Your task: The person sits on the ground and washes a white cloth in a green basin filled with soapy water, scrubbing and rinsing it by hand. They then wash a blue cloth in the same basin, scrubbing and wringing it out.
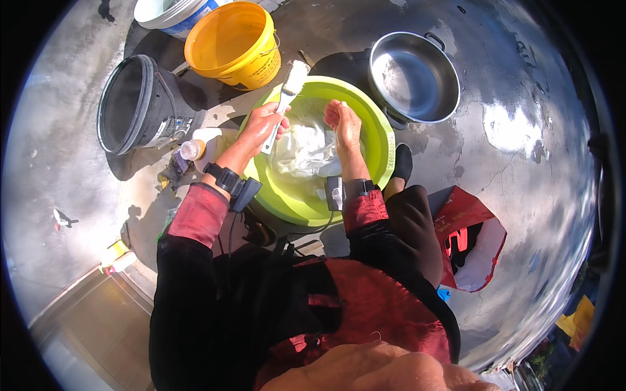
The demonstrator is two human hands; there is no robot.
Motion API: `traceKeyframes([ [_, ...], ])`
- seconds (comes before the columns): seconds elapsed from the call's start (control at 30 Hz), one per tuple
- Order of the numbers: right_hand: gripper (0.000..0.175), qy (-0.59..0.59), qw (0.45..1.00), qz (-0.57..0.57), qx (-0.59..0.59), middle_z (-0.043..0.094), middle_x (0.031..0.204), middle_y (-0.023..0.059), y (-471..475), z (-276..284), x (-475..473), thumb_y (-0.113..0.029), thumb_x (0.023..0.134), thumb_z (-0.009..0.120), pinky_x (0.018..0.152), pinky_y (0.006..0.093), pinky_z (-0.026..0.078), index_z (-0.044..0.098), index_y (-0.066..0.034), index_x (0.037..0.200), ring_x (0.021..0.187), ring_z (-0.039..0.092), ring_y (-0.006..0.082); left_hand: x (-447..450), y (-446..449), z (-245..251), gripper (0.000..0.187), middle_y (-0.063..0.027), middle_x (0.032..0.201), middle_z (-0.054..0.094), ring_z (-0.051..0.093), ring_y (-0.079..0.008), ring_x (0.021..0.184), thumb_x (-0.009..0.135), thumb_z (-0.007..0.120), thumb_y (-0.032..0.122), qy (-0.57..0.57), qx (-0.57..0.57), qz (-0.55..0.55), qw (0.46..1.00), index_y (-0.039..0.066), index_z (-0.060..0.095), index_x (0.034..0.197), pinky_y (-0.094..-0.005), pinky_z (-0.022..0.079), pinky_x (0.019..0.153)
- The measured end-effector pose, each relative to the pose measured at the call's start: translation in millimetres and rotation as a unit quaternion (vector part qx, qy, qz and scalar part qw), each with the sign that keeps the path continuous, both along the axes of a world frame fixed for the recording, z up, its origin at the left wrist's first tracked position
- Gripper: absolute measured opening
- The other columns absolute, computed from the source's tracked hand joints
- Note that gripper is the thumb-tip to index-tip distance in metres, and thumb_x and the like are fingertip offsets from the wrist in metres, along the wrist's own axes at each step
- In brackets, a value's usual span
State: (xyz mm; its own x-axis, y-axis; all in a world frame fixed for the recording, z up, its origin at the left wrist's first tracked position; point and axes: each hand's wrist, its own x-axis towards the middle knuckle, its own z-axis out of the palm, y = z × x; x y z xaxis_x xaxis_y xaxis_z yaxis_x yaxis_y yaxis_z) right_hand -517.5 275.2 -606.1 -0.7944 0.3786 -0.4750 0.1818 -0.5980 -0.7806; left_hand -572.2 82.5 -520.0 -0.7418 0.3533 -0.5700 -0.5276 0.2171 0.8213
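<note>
My left hand (264, 128) grips the pale handle of a scrubbing brush (289, 95), its whitish bristle head pointing up and away over the rim. A lime-green plastic basin (379, 129) stands before me. Wet white cloth (304, 149) lies bunched in it, in shallow water. Above the basin's right half hovers my right hand (346, 124), its fingers curled close together. I see nothing held there, but the palm side is partly hidden. Both wrists wear strapped black devices.
Left of the basin are a white bottle (215, 141), a black bucket (161, 105) and a yellow bucket (232, 46). A white bucket (168, 14) stands behind. A metal pot (415, 78) sits at the far right. Beside my knee is a red bag (469, 244) with things inside.
</note>
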Motion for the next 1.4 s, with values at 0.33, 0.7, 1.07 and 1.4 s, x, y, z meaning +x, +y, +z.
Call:
traceKeyframes([
  [0.33, 0.036, -0.170, 0.955, -0.201, -0.138, 0.061, 0.113, 0.0183, 10.6, -94.9, -3.2, -0.025, 0.100, 0.041, 0.098, 0.0432, 0.046, 0.054, 0.0005, 0.121, 0.109, 0.057, 0.0315, -17.4, -23.4, -13.5, 0.038, -0.0034, 0.084, 0.060, 0.054, -0.0082, 0.067, 0.095, 0.050, 0.015, -0.054, -0.032, -0.070, 0.996, 0.001, 0.052, 0.130, -0.0227, 0.045, 0.060],
  [0.7, 0.024, 0.005, 1.000, -0.014, 0.016, 0.068, 0.100, 0.0124, 18.8, 19.0, -107.7, -0.014, 0.097, 0.048, 0.089, 0.0354, 0.053, 0.064, 0.0021, 0.104, 0.092, 0.066, 0.0227, -65.0, 11.4, -11.5, 0.031, -0.0010, 0.079, 0.058, 0.051, -0.0060, 0.062, 0.092, 0.049, 0.012, 0.015, -0.071, -0.082, 0.994, 0.003, 0.058, 0.120, -0.0203, 0.042, 0.055],
  [1.07, 0.021, -0.229, 0.970, -0.071, 0.037, 0.066, 0.087, 0.0097, 14.9, -69.5, -38.4, -0.016, 0.088, 0.051, 0.071, 0.0314, 0.050, 0.066, -0.0014, 0.091, 0.081, 0.063, 0.0184, -64.2, -1.7, -29.2, 0.027, -0.0022, 0.077, 0.062, 0.053, -0.0073, 0.061, 0.086, 0.051, 0.008, 0.101, -0.118, -0.030, 0.987, 0.003, 0.063, 0.109, -0.0227, 0.044, 0.058],
  [1.4, 0.027, 0.138, 0.962, -0.001, -0.235, 0.067, 0.102, 0.0184, 8.4, -6.0, -89.6, -0.017, 0.098, 0.047, 0.088, 0.0386, 0.054, 0.062, 0.0051, 0.104, 0.093, 0.066, 0.0270, -60.4, 1.8, -31.3, 0.031, -0.0041, 0.081, 0.064, 0.055, -0.0085, 0.063, 0.088, 0.050, 0.006, 0.093, -0.131, -0.088, 0.983, -0.002, 0.059, 0.117, -0.0229, 0.045, 0.058],
])
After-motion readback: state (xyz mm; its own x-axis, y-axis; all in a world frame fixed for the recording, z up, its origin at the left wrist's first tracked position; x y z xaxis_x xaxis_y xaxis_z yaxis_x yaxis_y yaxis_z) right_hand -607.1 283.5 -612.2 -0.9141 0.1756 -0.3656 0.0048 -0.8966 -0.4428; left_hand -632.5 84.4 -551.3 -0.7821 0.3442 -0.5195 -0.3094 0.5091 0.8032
